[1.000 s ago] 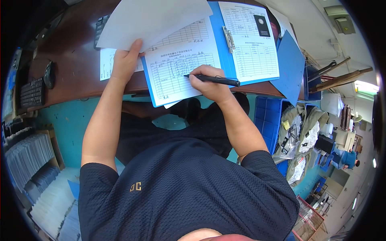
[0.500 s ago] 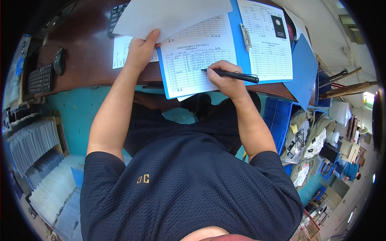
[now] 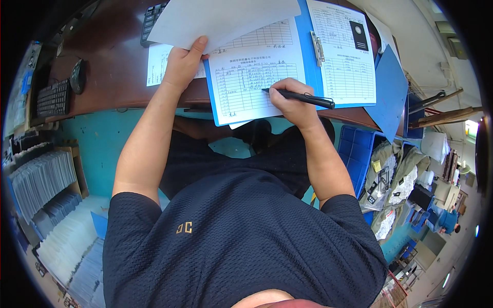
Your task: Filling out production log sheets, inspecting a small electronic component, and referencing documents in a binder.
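A blue clipboard folder [image 3: 306,45] lies open at the desk's near edge, with printed table forms on both sides. My right hand [image 3: 294,102] grips a black pen [image 3: 313,99], its tip at the handwritten rows of the lower left form [image 3: 257,105]. Between thumb and fingers, my left hand [image 3: 186,65] pinches the lower left corner of a lifted white sheet [image 3: 221,23], which covers part of the forms beneath. A metal clip [image 3: 318,49] sits near the folder's fold. On the right-hand forms [image 3: 348,77] rests a small black card [image 3: 359,35].
On the brown desk [image 3: 113,66] at the left are a black keyboard [image 3: 53,99] and a mouse [image 3: 78,77]. Another keyboard [image 3: 150,23] lies behind the raised sheet. Blue crates [image 3: 354,149] stand below the desk at right; stacked sheets [image 3: 43,177] fill a rack at lower left.
The pen and my right hand have shifted slightly right, along with the whole view. My left hand still holds up the sheet.
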A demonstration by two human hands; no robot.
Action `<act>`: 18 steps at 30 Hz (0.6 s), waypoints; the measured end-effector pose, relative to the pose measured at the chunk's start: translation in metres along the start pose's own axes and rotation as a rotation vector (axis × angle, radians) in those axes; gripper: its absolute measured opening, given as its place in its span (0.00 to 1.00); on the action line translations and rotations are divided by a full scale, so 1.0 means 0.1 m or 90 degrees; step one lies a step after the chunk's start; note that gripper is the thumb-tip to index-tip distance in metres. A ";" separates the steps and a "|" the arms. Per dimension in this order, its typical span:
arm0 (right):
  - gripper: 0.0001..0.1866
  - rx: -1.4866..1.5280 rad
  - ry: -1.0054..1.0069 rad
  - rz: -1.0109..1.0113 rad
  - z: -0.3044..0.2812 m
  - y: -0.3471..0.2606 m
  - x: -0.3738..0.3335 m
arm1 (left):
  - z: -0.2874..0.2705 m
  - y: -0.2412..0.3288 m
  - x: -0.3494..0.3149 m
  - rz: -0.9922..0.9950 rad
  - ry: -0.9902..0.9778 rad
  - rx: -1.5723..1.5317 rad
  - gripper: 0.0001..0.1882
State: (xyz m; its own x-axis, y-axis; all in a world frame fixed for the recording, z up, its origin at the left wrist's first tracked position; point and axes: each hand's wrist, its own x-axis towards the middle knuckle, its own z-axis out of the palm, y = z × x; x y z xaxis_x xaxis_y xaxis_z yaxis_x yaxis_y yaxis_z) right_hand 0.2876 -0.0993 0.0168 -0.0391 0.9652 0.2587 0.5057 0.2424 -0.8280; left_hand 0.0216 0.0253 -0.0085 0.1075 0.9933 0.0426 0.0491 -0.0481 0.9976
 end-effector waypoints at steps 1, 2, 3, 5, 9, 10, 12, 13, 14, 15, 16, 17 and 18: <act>0.05 -0.024 -0.003 -0.015 0.00 0.00 0.01 | 0.00 0.00 0.00 -0.005 0.001 0.009 0.27; 0.05 -0.024 -0.003 -0.015 0.00 -0.02 0.01 | 0.00 0.01 0.00 -0.010 0.002 0.018 0.27; 0.05 -0.015 -0.014 -0.003 -0.02 -0.04 0.02 | -0.01 0.01 0.00 -0.010 0.002 0.019 0.27; 0.05 -0.008 -0.024 0.010 -0.04 -0.04 0.01 | 0.00 0.02 0.00 0.000 -0.003 0.010 0.28; 0.06 0.017 0.001 0.034 -0.04 -0.02 -0.01 | -0.02 -0.03 0.00 -0.002 0.004 0.030 0.28; 0.06 0.008 -0.009 0.020 -0.05 -0.02 0.01 | -0.01 -0.01 0.00 -0.004 0.005 0.027 0.28; 0.06 0.012 -0.011 0.026 -0.05 0.00 -0.01 | 0.01 0.00 0.00 -0.006 0.005 0.025 0.29; 0.06 0.017 -0.014 0.031 -0.05 0.01 -0.02 | 0.01 -0.01 0.00 -0.010 0.010 0.033 0.29; 0.06 0.018 -0.014 0.031 -0.05 0.02 -0.02 | 0.01 -0.01 0.00 -0.013 0.014 0.041 0.29; 0.06 0.014 -0.003 0.015 -0.04 0.04 -0.02 | -0.01 -0.02 0.00 -0.013 0.014 0.042 0.29; 0.06 0.009 0.008 -0.001 -0.03 0.04 -0.02 | -0.03 -0.01 0.01 -0.026 -0.004 0.043 0.26; 0.06 0.009 0.009 0.000 -0.04 0.04 -0.02 | -0.04 0.00 0.01 -0.038 -0.022 0.045 0.24; 0.06 0.005 0.004 0.008 -0.05 0.03 -0.01 | -0.03 0.00 0.01 -0.038 -0.022 0.045 0.24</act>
State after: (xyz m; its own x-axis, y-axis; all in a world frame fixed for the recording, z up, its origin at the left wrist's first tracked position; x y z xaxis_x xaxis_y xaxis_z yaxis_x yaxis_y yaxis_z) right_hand 0.2936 -0.1004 0.0164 -0.0270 0.9674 0.2517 0.4986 0.2313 -0.8354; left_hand 0.0184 0.0270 -0.0085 0.1367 0.9904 -0.0201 0.1264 0.0027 0.9920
